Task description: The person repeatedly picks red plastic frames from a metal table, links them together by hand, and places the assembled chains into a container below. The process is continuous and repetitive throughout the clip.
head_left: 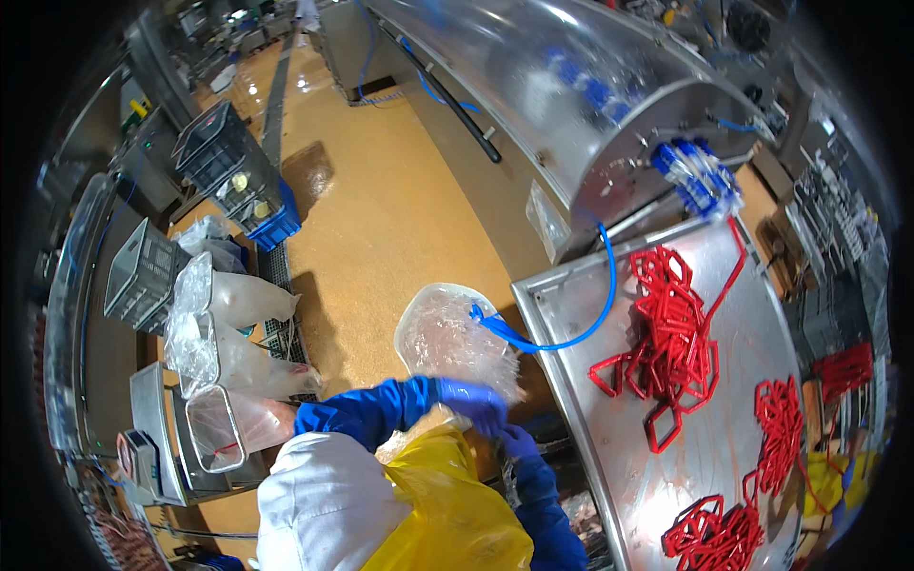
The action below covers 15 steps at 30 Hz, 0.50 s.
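My left hand [476, 404], in a purple glove and smeared by motion, reaches across from the left in front of my yellow apron [452, 504]. My right hand [518, 441], gloved the same way, meets it at the fingertips with its fingers curled in. Whatever lies between them is too small or blurred to name. Just beyond the hands stands a round, pale-rimmed tub [433, 328] with clear plastic or liquid in it. A blue hose [562, 344] hangs into the tub from the steel table. Under my right forearm, a dark crate [562, 457] is partly hidden.
At right, a steel table [609, 466] bears piles of red sausage links [671, 333]. Behind it stands a long machine with a curved clear cover [571, 86]. Plastic-lined frames [217, 428] and grey crates [143, 271] line the left. Stacked crates [228, 157] stand farther off.
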Motion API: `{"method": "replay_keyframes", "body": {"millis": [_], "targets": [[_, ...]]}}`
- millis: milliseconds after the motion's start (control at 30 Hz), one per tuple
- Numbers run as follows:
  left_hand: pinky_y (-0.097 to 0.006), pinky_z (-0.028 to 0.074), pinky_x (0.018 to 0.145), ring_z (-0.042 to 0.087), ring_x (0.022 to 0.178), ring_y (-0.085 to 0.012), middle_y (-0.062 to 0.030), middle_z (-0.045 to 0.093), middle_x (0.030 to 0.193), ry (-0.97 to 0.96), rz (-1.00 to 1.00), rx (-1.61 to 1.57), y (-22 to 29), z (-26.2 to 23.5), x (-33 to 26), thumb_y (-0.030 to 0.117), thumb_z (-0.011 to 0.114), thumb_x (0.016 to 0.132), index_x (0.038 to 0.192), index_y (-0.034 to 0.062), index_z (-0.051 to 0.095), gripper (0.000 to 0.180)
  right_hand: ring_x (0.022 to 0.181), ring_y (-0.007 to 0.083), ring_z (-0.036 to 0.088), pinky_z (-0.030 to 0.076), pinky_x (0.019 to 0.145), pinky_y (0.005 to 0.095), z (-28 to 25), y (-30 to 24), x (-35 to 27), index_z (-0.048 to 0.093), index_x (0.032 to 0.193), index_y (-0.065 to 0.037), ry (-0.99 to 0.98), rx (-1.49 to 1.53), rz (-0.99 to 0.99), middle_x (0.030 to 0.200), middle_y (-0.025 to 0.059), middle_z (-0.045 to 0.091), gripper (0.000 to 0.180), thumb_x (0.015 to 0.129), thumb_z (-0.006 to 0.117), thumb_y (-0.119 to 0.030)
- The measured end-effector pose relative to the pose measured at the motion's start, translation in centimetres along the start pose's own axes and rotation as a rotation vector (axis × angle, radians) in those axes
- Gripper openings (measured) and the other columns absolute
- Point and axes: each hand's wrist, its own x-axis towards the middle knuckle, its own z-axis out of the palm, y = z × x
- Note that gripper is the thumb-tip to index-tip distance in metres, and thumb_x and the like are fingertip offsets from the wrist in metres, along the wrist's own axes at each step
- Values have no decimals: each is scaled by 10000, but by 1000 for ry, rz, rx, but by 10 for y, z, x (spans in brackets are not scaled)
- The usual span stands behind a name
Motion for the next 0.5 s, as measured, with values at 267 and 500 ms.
{"method": "replay_keyframes", "body": {"millis": [267,500], "targets": [[-366,377,1108,511,1277,-210,-140,557,1401,-95,254,847,-26,226,-84,318,627,996,1391,63,550,477,1265,216,520,383,1096,326,-32,-222,-239,482,1417,-12,-382,185,-366,1435,159,495,447,1009,535,-185],[-474,515,783,668,887,-362,-141,719,966,744,-160,1417,-199,-5,-100,455,580,929,966,119,721,366,980,208,549,422,892,353,-16,-9,-240,561,1291,-46,59,-39,3,1134,124,566,338,1006,554,-229]]}}
